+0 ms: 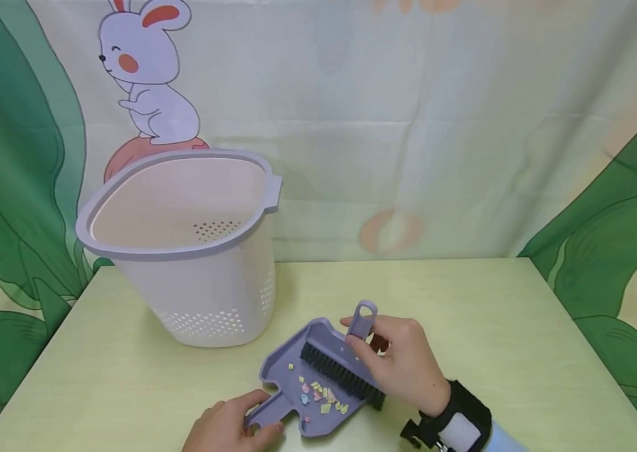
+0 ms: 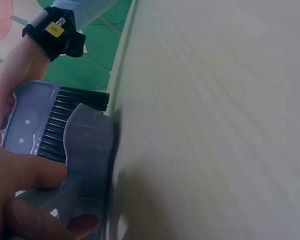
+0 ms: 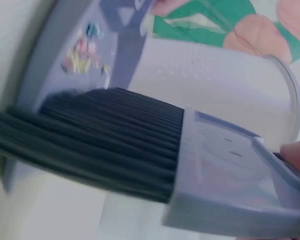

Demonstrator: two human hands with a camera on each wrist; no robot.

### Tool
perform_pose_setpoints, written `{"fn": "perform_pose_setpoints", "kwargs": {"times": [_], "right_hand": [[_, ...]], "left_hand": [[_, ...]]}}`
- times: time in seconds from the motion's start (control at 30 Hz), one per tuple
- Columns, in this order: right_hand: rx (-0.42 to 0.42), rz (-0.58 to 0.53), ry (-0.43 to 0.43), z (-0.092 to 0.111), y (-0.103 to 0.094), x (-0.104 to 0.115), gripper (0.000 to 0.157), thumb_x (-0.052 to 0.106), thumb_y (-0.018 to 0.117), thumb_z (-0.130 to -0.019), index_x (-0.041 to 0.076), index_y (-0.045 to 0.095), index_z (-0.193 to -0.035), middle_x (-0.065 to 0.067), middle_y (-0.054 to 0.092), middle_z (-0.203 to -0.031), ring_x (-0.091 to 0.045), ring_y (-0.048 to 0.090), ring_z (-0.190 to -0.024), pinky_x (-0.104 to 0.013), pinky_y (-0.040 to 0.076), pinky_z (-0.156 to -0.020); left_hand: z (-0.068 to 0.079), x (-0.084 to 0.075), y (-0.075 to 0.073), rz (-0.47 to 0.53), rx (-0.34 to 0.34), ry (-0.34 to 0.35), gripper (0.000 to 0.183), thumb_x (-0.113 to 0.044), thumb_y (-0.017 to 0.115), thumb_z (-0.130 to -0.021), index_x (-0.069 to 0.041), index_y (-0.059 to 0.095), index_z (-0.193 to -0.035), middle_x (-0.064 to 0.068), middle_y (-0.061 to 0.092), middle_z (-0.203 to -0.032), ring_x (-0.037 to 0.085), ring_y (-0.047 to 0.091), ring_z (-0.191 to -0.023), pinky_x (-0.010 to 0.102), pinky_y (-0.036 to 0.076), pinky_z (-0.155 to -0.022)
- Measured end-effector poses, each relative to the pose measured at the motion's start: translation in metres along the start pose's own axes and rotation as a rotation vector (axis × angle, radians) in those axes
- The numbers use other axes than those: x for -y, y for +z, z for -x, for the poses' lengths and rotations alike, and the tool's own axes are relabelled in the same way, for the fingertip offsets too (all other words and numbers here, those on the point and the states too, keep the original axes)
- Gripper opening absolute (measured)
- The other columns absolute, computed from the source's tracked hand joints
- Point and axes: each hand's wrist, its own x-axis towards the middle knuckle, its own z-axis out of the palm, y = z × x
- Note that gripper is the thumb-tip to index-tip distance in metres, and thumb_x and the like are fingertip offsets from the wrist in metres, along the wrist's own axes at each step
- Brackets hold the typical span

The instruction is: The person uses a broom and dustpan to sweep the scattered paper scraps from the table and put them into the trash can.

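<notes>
My left hand (image 1: pixel 230 422) grips the short handle of a purple dustpan (image 1: pixel 290 361) at the table's near side. Small yellow, pink and blue paper scraps (image 1: pixel 324 397) lie in the pan. My right hand (image 1: pixel 403 358) pinches the looped handle of a small purple hand brush (image 1: pixel 362 320). Its dark bristles (image 1: pixel 341 373) stretch across the pan, one end over the open edge. In the right wrist view the bristles (image 3: pixel 115 140) come down beside the scraps (image 3: pixel 82 57). The left wrist view shows the brush head (image 2: pixel 32 117) behind the pan's side wall (image 2: pixel 90 135).
A tall whitish basket (image 1: pixel 199 295) with a purple rim and small holes stands at the table's back left, behind the dustpan. The light yellow-green table (image 1: pixel 493 326) reaches back to a curtain (image 1: pixel 341 81) printed with a rabbit and leaves.
</notes>
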Motion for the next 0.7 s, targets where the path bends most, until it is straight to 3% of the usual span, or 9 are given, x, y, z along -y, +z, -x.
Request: {"fn": "perform_pose_setpoints", "kwargs": {"times": [0.17, 0.33, 0.5, 0.7], "right_hand": [[-0.112, 0.113, -0.020, 0.000, -0.018, -0.017, 0.020, 0.007, 0.080, -0.088, 0.012, 0.079, -0.107, 0.000, 0.080, -0.094, 0.000, 0.055, -0.059, -0.018, 0.046, -0.053], [-0.162, 0.406, -0.091, 0.008, -0.027, -0.032, 0.016, 0.009, 0.083, -0.083, 0.010, 0.077, -0.098, 0.002, 0.072, -0.077, -0.003, 0.052, -0.054, -0.019, 0.038, -0.050], [-0.097, 0.636, -0.183, 0.018, -0.024, -0.038, 0.022, 0.010, 0.080, -0.081, 0.009, 0.078, -0.103, 0.004, 0.063, -0.068, -0.005, 0.041, -0.052, -0.023, 0.033, -0.052], [-0.014, 0.652, -0.191, 0.027, -0.009, -0.026, 0.036, 0.012, 0.077, -0.075, 0.011, 0.079, -0.112, 0.004, 0.063, -0.069, -0.003, 0.038, -0.052, -0.022, 0.032, -0.052]], "left_hand": [[0.002, -0.001, -0.004, -0.019, 0.017, 0.032, 0.042, -0.055, 0.073, -0.086, -0.026, 0.071, -0.117, -0.014, 0.049, -0.061, 0.006, 0.047, -0.057, 0.028, 0.034, -0.054], [0.004, 0.000, -0.005, -0.024, 0.020, 0.046, 0.036, -0.054, 0.074, -0.085, -0.030, 0.070, -0.111, -0.015, 0.046, -0.059, 0.004, 0.046, -0.055, 0.028, 0.032, -0.051], [0.005, 0.000, -0.006, -0.004, 0.043, 0.031, 0.036, -0.055, 0.073, -0.086, -0.030, 0.070, -0.111, -0.015, 0.047, -0.057, 0.006, 0.046, -0.053, 0.029, 0.031, -0.049], [0.003, -0.001, -0.006, 0.001, 0.060, 0.028, 0.034, -0.055, 0.074, -0.086, -0.030, 0.070, -0.108, -0.015, 0.045, -0.058, 0.006, 0.045, -0.053, 0.028, 0.030, -0.049]]}}
